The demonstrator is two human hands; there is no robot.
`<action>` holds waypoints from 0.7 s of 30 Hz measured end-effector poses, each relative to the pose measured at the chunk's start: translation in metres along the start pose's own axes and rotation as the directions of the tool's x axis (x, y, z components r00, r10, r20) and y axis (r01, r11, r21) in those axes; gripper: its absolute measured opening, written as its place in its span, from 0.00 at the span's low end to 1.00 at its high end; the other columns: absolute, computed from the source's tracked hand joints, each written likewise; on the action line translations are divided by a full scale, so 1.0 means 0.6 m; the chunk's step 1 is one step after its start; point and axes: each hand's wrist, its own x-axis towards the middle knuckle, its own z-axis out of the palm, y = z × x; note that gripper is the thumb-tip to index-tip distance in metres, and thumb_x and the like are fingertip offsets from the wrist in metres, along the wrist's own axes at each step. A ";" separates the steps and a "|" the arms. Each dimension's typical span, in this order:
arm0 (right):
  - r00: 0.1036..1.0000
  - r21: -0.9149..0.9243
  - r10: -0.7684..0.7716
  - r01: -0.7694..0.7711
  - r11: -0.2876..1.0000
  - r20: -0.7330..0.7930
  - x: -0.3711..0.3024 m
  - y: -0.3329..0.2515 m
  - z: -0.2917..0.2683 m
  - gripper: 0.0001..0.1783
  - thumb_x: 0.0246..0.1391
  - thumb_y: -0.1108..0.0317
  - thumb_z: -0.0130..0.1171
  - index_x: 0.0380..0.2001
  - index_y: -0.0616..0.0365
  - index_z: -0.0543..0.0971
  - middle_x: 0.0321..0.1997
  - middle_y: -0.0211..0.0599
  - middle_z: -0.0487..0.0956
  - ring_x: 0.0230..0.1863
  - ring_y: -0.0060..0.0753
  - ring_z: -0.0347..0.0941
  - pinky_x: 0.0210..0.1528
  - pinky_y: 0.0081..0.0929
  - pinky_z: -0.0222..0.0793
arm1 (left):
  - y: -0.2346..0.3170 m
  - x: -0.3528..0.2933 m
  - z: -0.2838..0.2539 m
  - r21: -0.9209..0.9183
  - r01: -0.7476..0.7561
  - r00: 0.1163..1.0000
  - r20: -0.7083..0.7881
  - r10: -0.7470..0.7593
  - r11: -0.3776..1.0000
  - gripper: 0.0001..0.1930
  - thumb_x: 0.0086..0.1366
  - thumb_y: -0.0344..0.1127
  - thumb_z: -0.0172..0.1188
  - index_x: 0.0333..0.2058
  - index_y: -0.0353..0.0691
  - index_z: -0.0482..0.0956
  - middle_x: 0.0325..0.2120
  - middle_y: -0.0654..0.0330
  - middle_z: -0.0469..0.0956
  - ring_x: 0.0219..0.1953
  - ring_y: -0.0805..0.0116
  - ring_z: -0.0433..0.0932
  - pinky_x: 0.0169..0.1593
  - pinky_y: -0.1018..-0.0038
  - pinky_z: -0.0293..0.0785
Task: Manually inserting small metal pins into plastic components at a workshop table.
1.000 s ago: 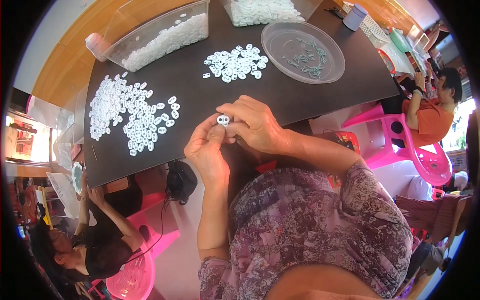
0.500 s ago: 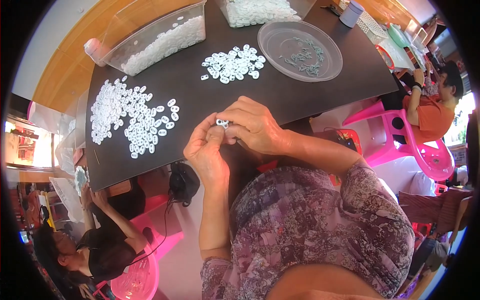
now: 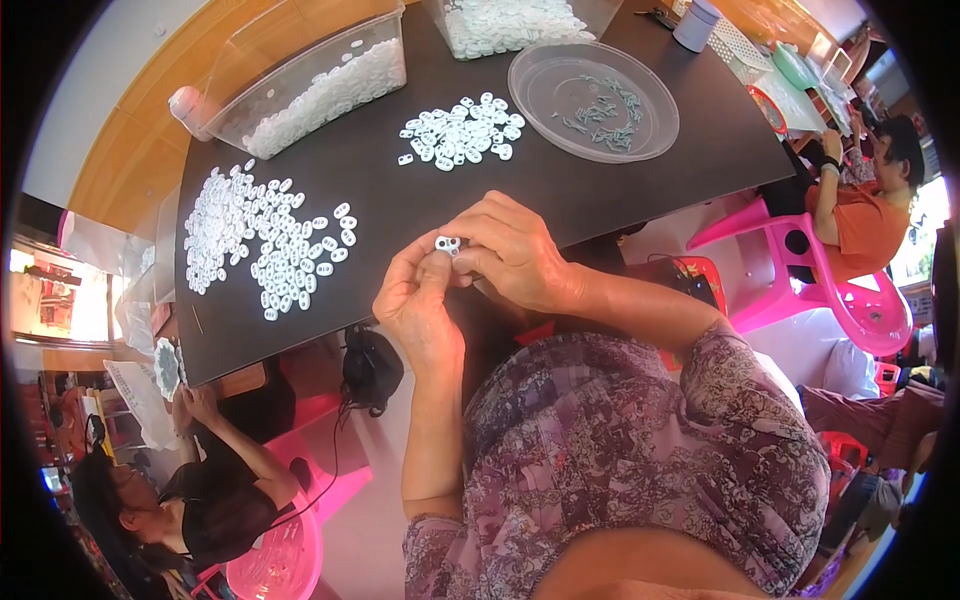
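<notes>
In front of my body, just off the table's near edge, a small white plastic piece with dark round holes [image 3: 447, 243] is pinched between both hands. My left hand [image 3: 420, 305] is closed on its left side, with the thumb pressed below it. From the right, my right hand [image 3: 515, 255] grips the same piece with thumb and curled fingers. A second white part seems to sit under it, mostly hidden by the fingertips. Beyond my hands lies a heap of similar white oval pieces [image 3: 460, 135]. More white ovals [image 3: 285, 262] spread over the table's left side.
Small grey-green pins lie in a round clear plastic dish [image 3: 540, 85]. Two clear bins, one left [image 3: 330, 55] and one at the back [image 3: 436, 22], hold many white pieces. A lidded cup [image 3: 697, 25] stands far right. People sit at both sides on pink chairs [image 3: 760, 260].
Both hands keep their grip on the white piece, with only a slight shift of the fingers. The whole view has moved a little.
</notes>
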 end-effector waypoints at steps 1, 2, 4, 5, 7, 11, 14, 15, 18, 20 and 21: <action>1.000 0.000 0.007 -0.007 1.000 0.005 -0.001 -0.001 0.000 0.12 0.39 0.77 0.58 0.32 0.63 0.77 0.32 0.38 0.76 0.30 0.36 0.70 0.31 0.29 0.66 | -0.003 0.001 -0.003 0.008 0.001 1.000 -0.002 -0.001 1.000 0.09 0.57 0.19 0.53 0.37 0.23 0.75 0.26 0.56 0.77 0.22 0.73 0.73 0.28 0.80 0.71; 1.000 0.000 0.014 -0.014 1.000 0.010 -0.002 -0.001 0.000 0.11 0.39 0.77 0.58 0.31 0.63 0.77 0.32 0.38 0.77 0.30 0.36 0.70 0.31 0.29 0.66 | -0.005 0.001 -0.005 0.015 0.002 1.000 -0.003 -0.002 1.000 0.09 0.57 0.19 0.54 0.37 0.24 0.75 0.26 0.56 0.77 0.22 0.74 0.72 0.28 0.81 0.71; 1.000 -0.018 -0.020 0.021 1.000 0.009 -0.005 0.001 0.002 0.11 0.39 0.77 0.58 0.31 0.63 0.77 0.32 0.38 0.77 0.30 0.36 0.70 0.31 0.30 0.66 | -0.003 0.001 -0.009 0.049 0.009 1.000 -0.004 -0.009 0.999 0.09 0.57 0.19 0.54 0.37 0.25 0.76 0.26 0.57 0.76 0.22 0.74 0.72 0.28 0.81 0.70; 0.998 -0.036 -0.055 0.055 0.998 0.010 -0.005 0.001 0.003 0.10 0.40 0.76 0.58 0.31 0.63 0.77 0.32 0.38 0.77 0.30 0.36 0.70 0.32 0.30 0.66 | -0.002 0.001 -0.011 0.083 0.016 1.000 -0.005 -0.016 0.996 0.09 0.57 0.19 0.54 0.37 0.25 0.76 0.25 0.57 0.76 0.22 0.74 0.71 0.28 0.81 0.70; 0.998 -0.024 -0.056 0.057 0.998 0.018 -0.007 0.003 0.002 0.10 0.40 0.76 0.58 0.31 0.64 0.77 0.33 0.38 0.77 0.30 0.36 0.70 0.31 0.30 0.66 | -0.003 0.001 -0.014 0.090 0.009 1.000 0.009 -0.009 0.996 0.09 0.57 0.20 0.55 0.38 0.26 0.76 0.26 0.58 0.76 0.22 0.75 0.71 0.28 0.81 0.69; 0.998 0.027 -0.053 0.054 0.998 -0.021 -0.007 0.002 0.000 0.12 0.41 0.77 0.58 0.34 0.66 0.77 0.32 0.39 0.76 0.29 0.36 0.70 0.31 0.29 0.66 | -0.010 0.001 -0.016 0.029 -0.024 0.998 0.053 0.022 0.999 0.10 0.57 0.22 0.58 0.39 0.27 0.77 0.26 0.59 0.76 0.23 0.75 0.70 0.28 0.81 0.69; 1.000 0.045 -0.017 0.017 0.999 -0.002 -0.002 -0.006 -0.004 0.14 0.41 0.78 0.58 0.36 0.67 0.76 0.30 0.40 0.76 0.28 0.36 0.69 0.30 0.29 0.66 | -0.015 -0.002 -0.016 0.010 -0.090 0.993 0.076 0.089 0.996 0.12 0.58 0.24 0.58 0.41 0.28 0.76 0.26 0.60 0.75 0.24 0.75 0.70 0.29 0.81 0.69; 1.000 0.046 -0.017 0.017 0.999 -0.001 -0.002 -0.008 -0.004 0.14 0.41 0.78 0.58 0.36 0.67 0.76 0.30 0.40 0.76 0.28 0.36 0.69 0.30 0.29 0.66 | -0.017 -0.003 -0.016 0.010 -0.090 0.993 0.075 0.089 0.996 0.12 0.58 0.24 0.58 0.41 0.28 0.76 0.26 0.60 0.75 0.24 0.75 0.70 0.29 0.81 0.69; 1.000 0.048 -0.022 0.022 0.999 -0.012 -0.004 -0.010 -0.005 0.15 0.40 0.79 0.58 0.36 0.66 0.76 0.29 0.40 0.76 0.27 0.36 0.69 0.30 0.29 0.66 | -0.030 -0.005 -0.013 -0.007 -0.171 0.982 0.082 0.171 0.985 0.11 0.58 0.24 0.58 0.41 0.28 0.76 0.27 0.61 0.74 0.25 0.75 0.70 0.30 0.81 0.69; 0.999 0.067 -0.038 0.040 0.997 -0.036 -0.006 -0.007 -0.002 0.15 0.40 0.79 0.58 0.37 0.66 0.75 0.28 0.40 0.76 0.27 0.36 0.69 0.30 0.29 0.66 | -0.037 -0.005 -0.008 0.001 -0.235 0.971 0.050 0.235 0.972 0.11 0.60 0.29 0.58 0.39 0.28 0.76 0.24 0.60 0.74 0.23 0.74 0.69 0.28 0.80 0.67; 0.999 0.067 -0.036 0.038 0.997 -0.037 -0.007 -0.006 -0.001 0.15 0.40 0.79 0.58 0.37 0.66 0.75 0.28 0.40 0.76 0.27 0.36 0.69 0.30 0.29 0.66 | -0.041 -0.004 -0.008 0.002 -0.234 0.971 0.051 0.233 0.972 0.11 0.60 0.29 0.58 0.39 0.28 0.76 0.24 0.60 0.74 0.23 0.74 0.69 0.28 0.80 0.67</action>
